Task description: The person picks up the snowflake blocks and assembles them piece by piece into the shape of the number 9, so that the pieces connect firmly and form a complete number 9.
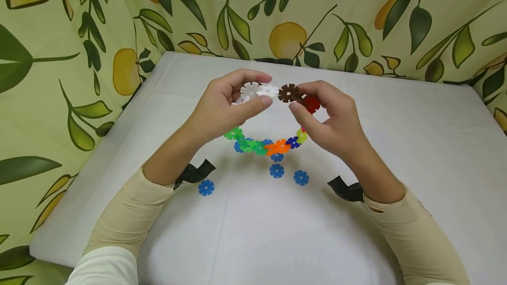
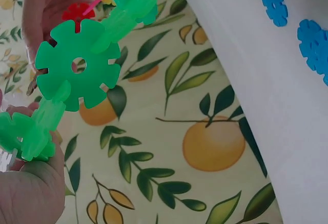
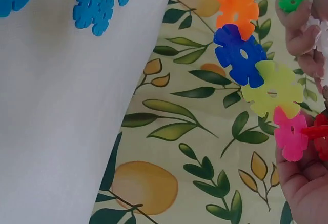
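Note:
A chain of notched plastic snowflake discs hangs in a loop between both hands above the table. My left hand [image 1: 222, 107] pinches its white discs [image 1: 267, 90] between thumb and fingers. The brown disc [image 1: 289, 93] is at the other end, pinched by my right hand [image 1: 336, 118], with a red disc [image 1: 312, 104] beside it. White and brown edges meet or nearly meet; whether they interlock I cannot tell. Green discs [image 2: 77, 65] run down from the left hand. Orange discs [image 3: 238, 15], a dark blue disc [image 3: 239, 55], a yellow disc [image 3: 273, 92] and a pink disc [image 3: 291, 137] continue toward the right.
Several loose blue discs lie on the white table [image 1: 253, 232], among them one at left [image 1: 206, 188], one near the middle [image 1: 277, 170] and another to its right [image 1: 301, 177]. Behind the table hangs a leaf-and-fruit patterned cloth [image 1: 261, 12]. Black straps [image 1: 196, 173] stick out at the wrists.

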{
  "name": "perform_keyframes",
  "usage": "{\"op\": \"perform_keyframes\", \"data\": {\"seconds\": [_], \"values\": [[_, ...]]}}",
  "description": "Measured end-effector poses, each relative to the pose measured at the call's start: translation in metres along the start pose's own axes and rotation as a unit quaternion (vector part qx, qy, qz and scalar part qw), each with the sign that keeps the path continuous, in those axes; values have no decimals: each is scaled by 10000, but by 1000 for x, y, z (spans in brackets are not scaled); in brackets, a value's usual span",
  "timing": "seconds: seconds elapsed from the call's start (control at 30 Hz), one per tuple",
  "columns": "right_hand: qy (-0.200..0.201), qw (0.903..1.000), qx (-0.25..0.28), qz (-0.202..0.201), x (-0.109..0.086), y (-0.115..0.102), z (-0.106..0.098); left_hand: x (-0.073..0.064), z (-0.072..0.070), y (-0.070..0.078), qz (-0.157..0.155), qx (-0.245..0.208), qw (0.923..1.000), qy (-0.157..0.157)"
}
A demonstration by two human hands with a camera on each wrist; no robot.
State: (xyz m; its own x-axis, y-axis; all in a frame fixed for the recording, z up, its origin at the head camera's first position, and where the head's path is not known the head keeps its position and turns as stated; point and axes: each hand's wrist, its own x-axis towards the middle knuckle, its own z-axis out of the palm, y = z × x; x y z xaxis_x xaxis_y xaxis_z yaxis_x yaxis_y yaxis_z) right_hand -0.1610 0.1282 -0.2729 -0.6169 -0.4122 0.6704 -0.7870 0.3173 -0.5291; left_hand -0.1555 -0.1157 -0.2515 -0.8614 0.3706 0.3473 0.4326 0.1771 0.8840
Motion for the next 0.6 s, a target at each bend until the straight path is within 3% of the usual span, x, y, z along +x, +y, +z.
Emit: {"op": "perform_keyframes", "data": {"seconds": [0.23,0.4,0.6], "values": [[85,9988,-294,-381,0,0,1,-1,0,0,-90,175,9998,17],[94,9986,-391,-349,0,-3,3,0,0,0,-76,186,9998,34],[419,9986,-169,-269,-1,-3,6,0,1,-1,-92,114,9999,-41]]}}
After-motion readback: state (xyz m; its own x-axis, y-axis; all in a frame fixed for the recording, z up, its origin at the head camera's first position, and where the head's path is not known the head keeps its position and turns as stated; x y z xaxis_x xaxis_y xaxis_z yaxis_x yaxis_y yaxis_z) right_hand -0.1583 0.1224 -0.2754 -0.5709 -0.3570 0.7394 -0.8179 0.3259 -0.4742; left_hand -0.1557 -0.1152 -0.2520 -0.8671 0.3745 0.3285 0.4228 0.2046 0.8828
